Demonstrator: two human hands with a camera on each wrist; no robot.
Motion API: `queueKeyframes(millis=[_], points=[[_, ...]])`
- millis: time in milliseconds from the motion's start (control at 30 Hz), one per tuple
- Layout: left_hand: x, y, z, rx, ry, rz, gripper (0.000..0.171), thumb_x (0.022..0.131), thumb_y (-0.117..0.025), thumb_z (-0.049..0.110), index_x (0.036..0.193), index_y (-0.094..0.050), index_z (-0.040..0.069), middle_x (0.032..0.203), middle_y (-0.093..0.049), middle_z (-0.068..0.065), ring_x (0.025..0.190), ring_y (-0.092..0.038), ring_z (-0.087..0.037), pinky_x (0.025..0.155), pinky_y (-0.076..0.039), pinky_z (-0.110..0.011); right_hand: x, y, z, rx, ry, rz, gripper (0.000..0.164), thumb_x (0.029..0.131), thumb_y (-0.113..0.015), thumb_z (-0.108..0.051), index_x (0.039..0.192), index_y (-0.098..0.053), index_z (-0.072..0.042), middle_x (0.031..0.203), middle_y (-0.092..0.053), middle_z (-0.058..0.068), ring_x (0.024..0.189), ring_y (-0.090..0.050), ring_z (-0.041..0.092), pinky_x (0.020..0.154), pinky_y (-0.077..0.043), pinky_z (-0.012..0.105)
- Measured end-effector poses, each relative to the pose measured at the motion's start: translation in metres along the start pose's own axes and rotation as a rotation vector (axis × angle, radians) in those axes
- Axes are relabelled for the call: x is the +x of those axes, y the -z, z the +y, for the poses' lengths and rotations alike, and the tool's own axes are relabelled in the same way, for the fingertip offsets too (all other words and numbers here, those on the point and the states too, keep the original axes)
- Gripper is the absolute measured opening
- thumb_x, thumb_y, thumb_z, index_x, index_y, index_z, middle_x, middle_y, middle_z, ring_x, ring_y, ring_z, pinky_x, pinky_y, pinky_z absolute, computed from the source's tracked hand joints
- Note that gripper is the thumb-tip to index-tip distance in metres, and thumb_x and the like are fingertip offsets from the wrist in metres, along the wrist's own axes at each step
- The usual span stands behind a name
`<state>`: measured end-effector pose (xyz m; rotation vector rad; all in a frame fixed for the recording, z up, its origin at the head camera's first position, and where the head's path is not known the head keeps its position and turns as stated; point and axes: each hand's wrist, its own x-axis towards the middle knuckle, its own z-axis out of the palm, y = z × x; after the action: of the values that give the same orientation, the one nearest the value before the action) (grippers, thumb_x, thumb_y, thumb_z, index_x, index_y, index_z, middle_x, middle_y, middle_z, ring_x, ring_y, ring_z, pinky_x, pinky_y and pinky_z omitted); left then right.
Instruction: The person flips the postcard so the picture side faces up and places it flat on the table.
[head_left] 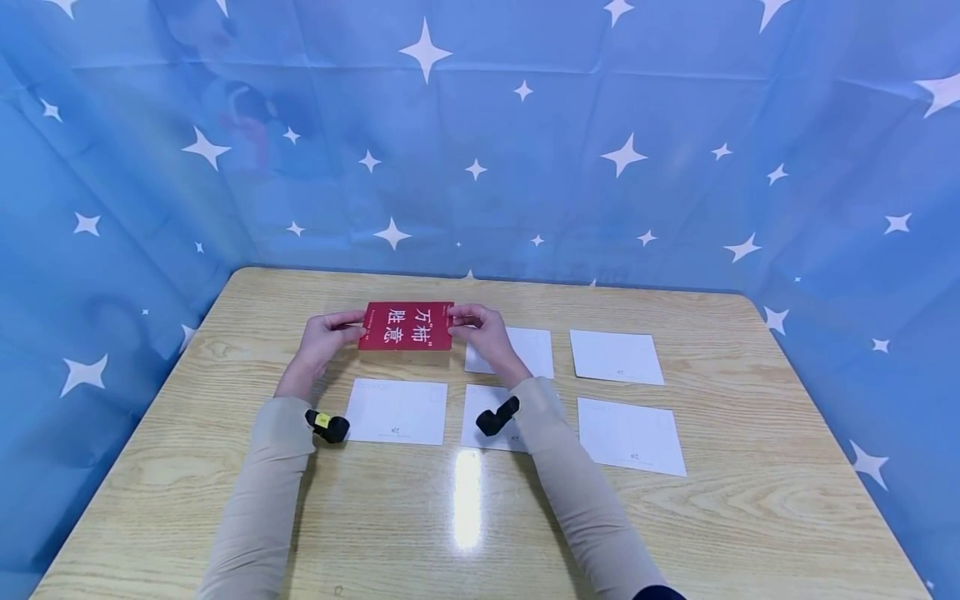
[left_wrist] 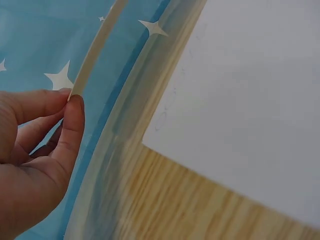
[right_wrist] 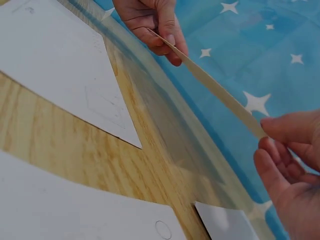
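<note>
A red card (head_left: 407, 326) with white Chinese characters, turned sideways, is held above the far left part of the table. My left hand (head_left: 324, 340) pinches its left edge between thumb and fingers. At the opposite edge, my right hand (head_left: 482, 330) pinches it the same way. In the left wrist view the card (left_wrist: 97, 50) shows as a thin pale strip between the fingertips. The right wrist view shows both hands on the card (right_wrist: 220, 92), its pale underside seen nearly edge-on.
White cards lie in two rows on the wooden table (head_left: 750, 500). One card (head_left: 396, 412) is nearest the left forearm; another (head_left: 498, 417) is partly under the right wrist. Others lie at right, a far card (head_left: 617, 357) and a near card (head_left: 632, 435). A blue starred curtain (head_left: 525, 167) stands behind.
</note>
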<state>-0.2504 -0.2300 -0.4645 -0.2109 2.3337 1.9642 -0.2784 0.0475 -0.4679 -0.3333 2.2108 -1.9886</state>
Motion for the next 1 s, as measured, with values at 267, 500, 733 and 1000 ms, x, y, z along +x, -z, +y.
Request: queueKeyframes(millis=[267,500,733,1000], points=[[-0.001,0.000,0.000,-0.011,0.003,-0.004,0.045,0.088,-0.061,0.002,0.131,-0.051,-0.001,0.132,-0.050,-0.020,0.105,-0.053,-0.018,0.083,-0.049,-0.022,-0.003,-0.001,-0.001,0.032,0.000,-0.021,0.047,0.086,-0.064,0.002,0.131,-0.053,-0.003,0.115,-0.058,0.017,0.105,-0.057,0.028,0.086,-0.051,0.033],[0.000,0.001,-0.001,-0.003,-0.009,-0.025,0.045,0.089,-0.059,0.001,0.133,-0.050,-0.001,0.130,-0.050,-0.022,0.102,-0.052,-0.015,0.080,-0.049,-0.019,-0.001,-0.004,0.003,0.010,-0.033,-0.029,0.059,0.084,-0.064,0.006,0.139,-0.043,-0.002,0.112,-0.058,0.017,0.099,-0.060,0.024,0.085,-0.051,0.028],[0.000,0.000,-0.001,0.047,-0.010,-0.047,0.050,0.087,-0.061,0.000,0.135,-0.047,0.000,0.129,-0.050,-0.023,0.113,-0.050,-0.026,0.083,-0.046,-0.020,-0.003,-0.005,0.005,-0.030,-0.046,-0.054,0.063,0.084,-0.065,0.004,0.141,-0.039,-0.003,0.108,-0.055,0.016,0.096,-0.060,0.020,0.083,-0.051,0.027],[0.002,-0.002,-0.001,0.119,0.006,-0.055,0.054,0.086,-0.061,-0.002,0.137,-0.045,0.001,0.124,-0.050,-0.021,0.107,-0.051,-0.025,0.083,-0.046,-0.023,-0.005,-0.006,0.010,-0.044,-0.046,-0.066,0.065,0.084,-0.066,0.003,0.142,-0.037,-0.002,0.108,-0.054,0.011,0.093,-0.057,0.017,0.080,-0.052,0.027]])
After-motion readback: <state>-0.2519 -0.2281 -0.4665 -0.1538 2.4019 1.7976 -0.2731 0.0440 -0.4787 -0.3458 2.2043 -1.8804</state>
